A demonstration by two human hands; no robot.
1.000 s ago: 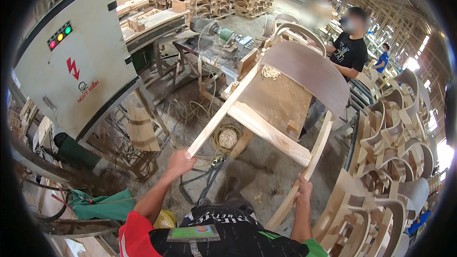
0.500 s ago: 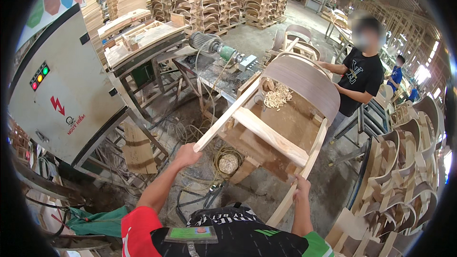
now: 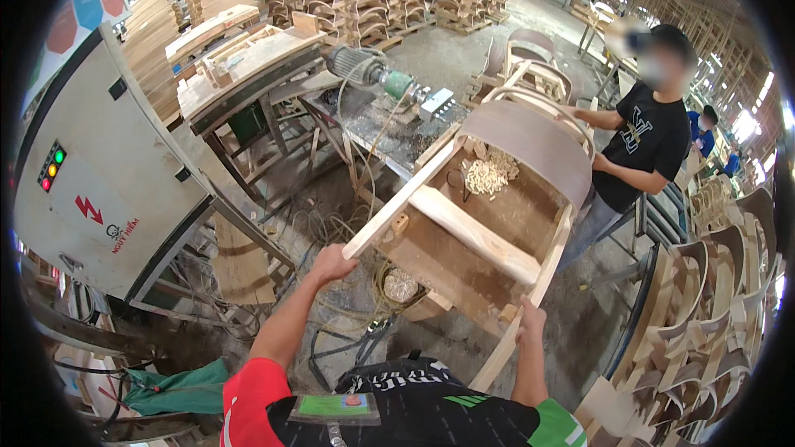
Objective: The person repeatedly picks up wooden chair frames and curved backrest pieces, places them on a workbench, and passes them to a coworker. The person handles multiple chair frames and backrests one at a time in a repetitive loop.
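A pale wooden chair frame [image 3: 476, 238] stretches in front of me, with a broad curved brown backrest panel [image 3: 530, 145] at its far end. My left hand [image 3: 333, 265] is closed around the near end of its left leg. On the right leg, partway along, my right hand [image 3: 530, 320] grips the wood. Beneath the frame lies a brown work surface [image 3: 431, 269] holding a heap of small wooden dowels [image 3: 490, 175]. Behind the backrest, a co-worker [image 3: 650, 132] in a black shirt has both hands near another curved frame; their exact hold is partly hidden.
A motor-driven machine [image 3: 389, 79] sits on a metal table to the left of the frame. The electrical cabinet [image 3: 116, 165] stands far left. Hoses [image 3: 331, 215] tangle on the floor. Curved chair parts [image 3: 704, 314] are stacked at right, more behind [image 3: 356, 0].
The view has shifted slightly, and the co-worker appears farther right. More of the work surface and a small block show beneath the frame. Both my hands keep their hold.
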